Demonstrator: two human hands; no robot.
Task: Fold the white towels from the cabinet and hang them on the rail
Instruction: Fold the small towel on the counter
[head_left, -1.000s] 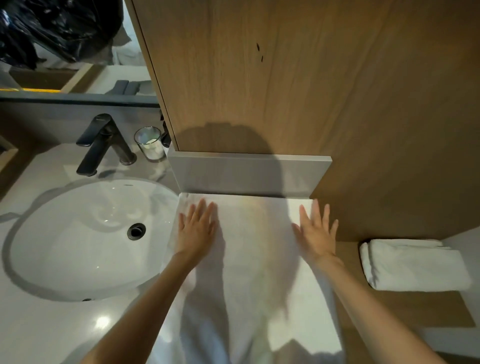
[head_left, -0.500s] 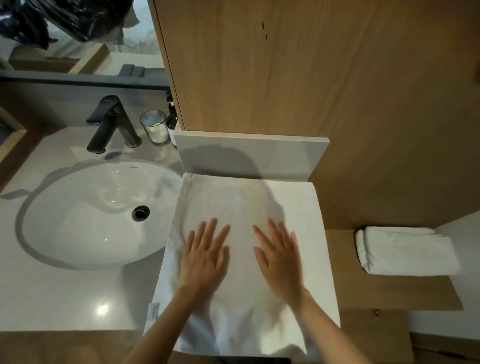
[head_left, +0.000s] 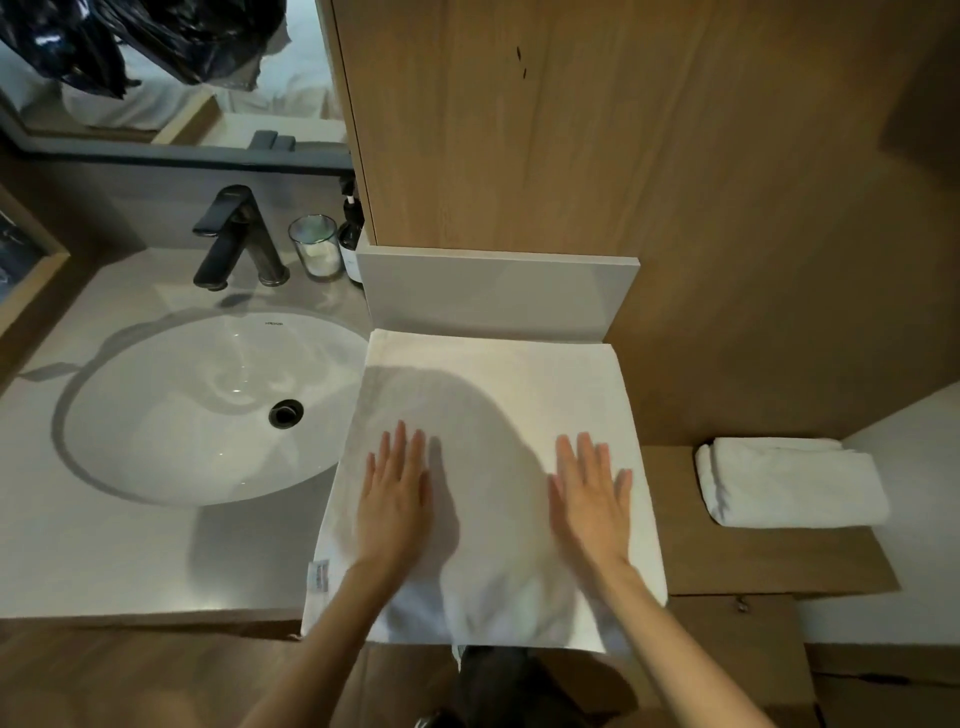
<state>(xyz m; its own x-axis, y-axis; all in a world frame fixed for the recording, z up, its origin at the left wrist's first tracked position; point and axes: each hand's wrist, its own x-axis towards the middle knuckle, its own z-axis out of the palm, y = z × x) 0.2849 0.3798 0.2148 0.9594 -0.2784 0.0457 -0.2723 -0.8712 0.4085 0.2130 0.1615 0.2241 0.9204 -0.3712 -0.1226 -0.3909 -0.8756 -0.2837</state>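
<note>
Towel spread flat on the tabletop, both grips pressing it from above.

The left grip and right grip are released: fingers straight, palms down, resting on the cloth and grasping nothing. The towel lies directly under both grips. It runs ahead of the fingertips to the back panel, and its near edge overhangs the tabletop below the wrists. Its side edges lie just outside each grip. Judged from its look, the cloth is light, soft and limp. It will not hold shape when lifted, so smooth it flat, then pinch two corners or one hemmed edge to make the fold. A folded towel sits on a shelf, well to the right of the right grip.
</note>
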